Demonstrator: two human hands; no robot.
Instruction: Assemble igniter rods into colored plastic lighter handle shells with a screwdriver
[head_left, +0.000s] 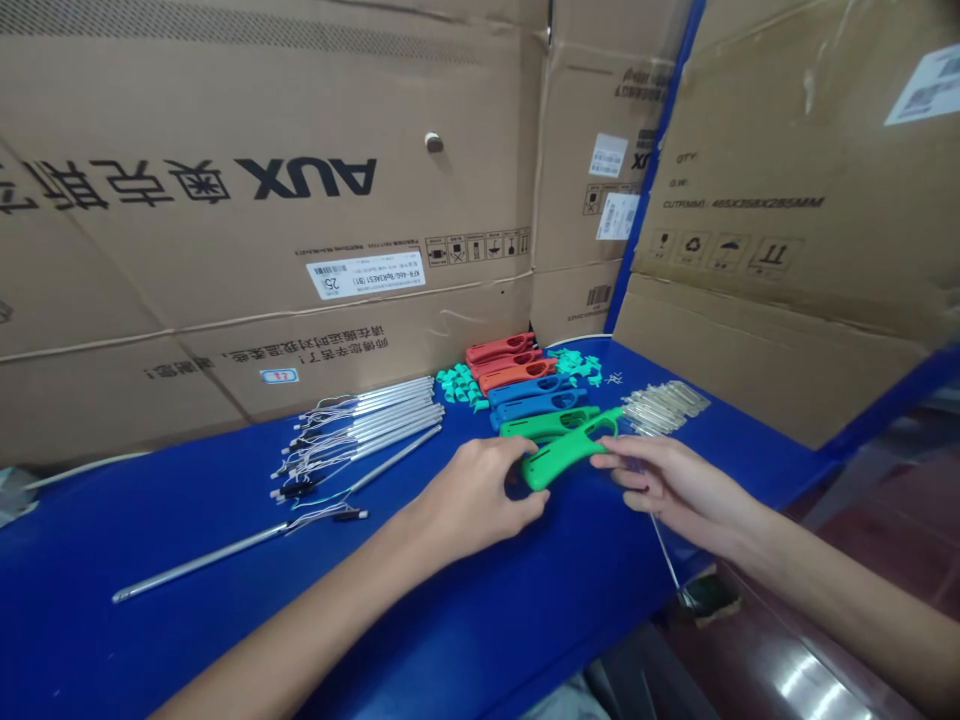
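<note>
My left hand (487, 492) is closed around the wide end of a green lighter casing (559, 456), thumb below and fingers above. My right hand (667, 485) touches the casing's narrow, looped end with its fingertips. The other fingers of that hand curl around a tool with a thin metal shaft (664, 555) that points down past the table edge; its handle is mostly hidden. Just behind the held casing lies another green casing (551, 424). Blue casings (536, 405), an orange casing (517, 374) and red casings (499, 348) lie in a row beyond it.
Metal tubes with wires (390, 420) lie at left, with a single tube (202, 562) nearer me. Small teal parts (459, 386) flank the casings, and clear pieces (664, 407) lie at right. Cardboard walls (247, 250) bound the blue table (450, 620).
</note>
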